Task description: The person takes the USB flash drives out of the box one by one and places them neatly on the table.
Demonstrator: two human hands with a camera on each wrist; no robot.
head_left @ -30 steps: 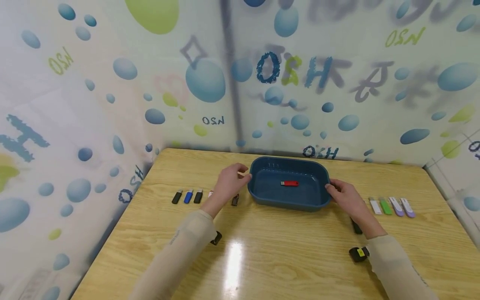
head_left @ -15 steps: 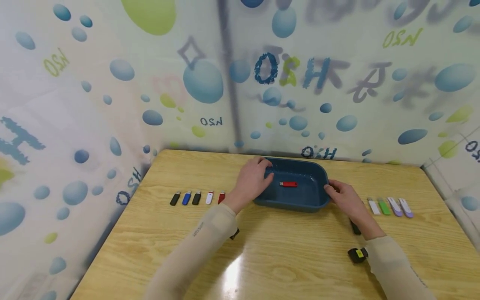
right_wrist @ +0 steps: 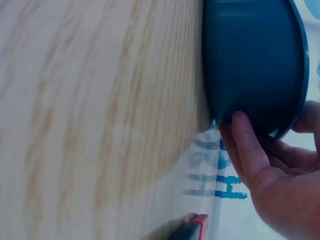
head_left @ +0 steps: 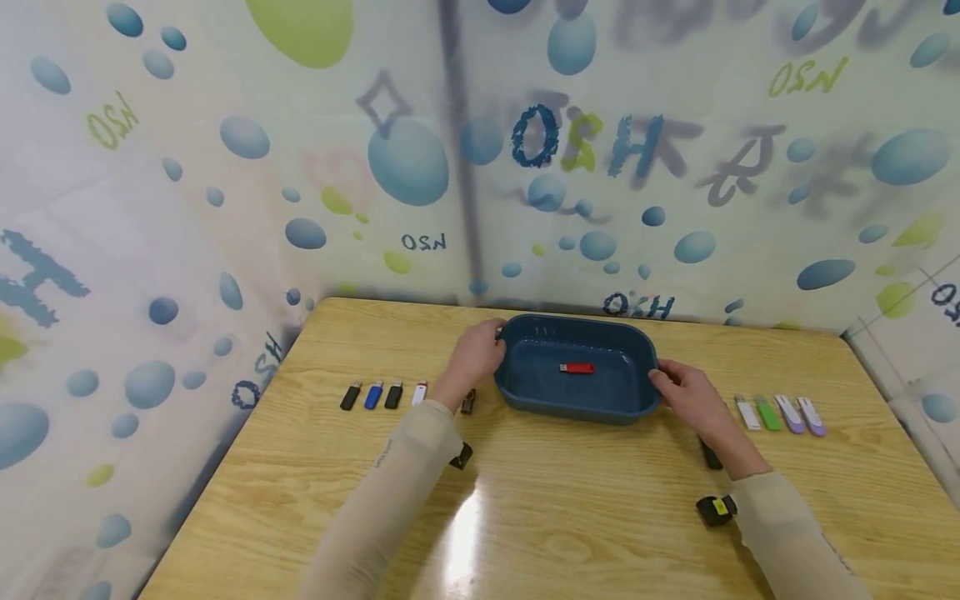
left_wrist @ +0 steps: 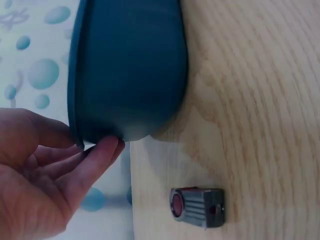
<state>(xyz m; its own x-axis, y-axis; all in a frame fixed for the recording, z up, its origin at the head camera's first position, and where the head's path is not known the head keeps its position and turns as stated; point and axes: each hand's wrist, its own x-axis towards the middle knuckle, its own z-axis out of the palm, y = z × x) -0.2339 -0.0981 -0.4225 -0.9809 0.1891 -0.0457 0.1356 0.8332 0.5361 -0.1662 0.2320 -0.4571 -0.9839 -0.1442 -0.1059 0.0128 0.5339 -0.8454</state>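
Note:
A dark blue rectangular tray [head_left: 567, 410] stands near the table's back edge. A red USB stick [head_left: 577, 368] lies flat inside it. My left hand [head_left: 474, 354] grips the tray's left end; in the left wrist view, the thumb reaches over the rim while the fingers press the outer wall. At the opposite end, my right hand [head_left: 692, 398] holds the tray the same way, its fingers [right_wrist: 246, 140] against the outside. Beside my left hand lies a dark ribbed USB stick [left_wrist: 197, 207]. A black stick [head_left: 710, 454] is partly covered by my right forearm.
Left of the tray a row holds a black stick [head_left: 350, 396], a blue stick [head_left: 373, 395] and others, partly behind my left arm. To the right are a white stick [head_left: 748, 413], a green stick [head_left: 768, 413] and purple-white sticks [head_left: 812, 416]. A patterned curtain [head_left: 480, 208] hangs behind the table.
My left hand moved right over the tray's left part, then back left to take hold of its end. My right hand, the tray and the red USB stick stay in place.

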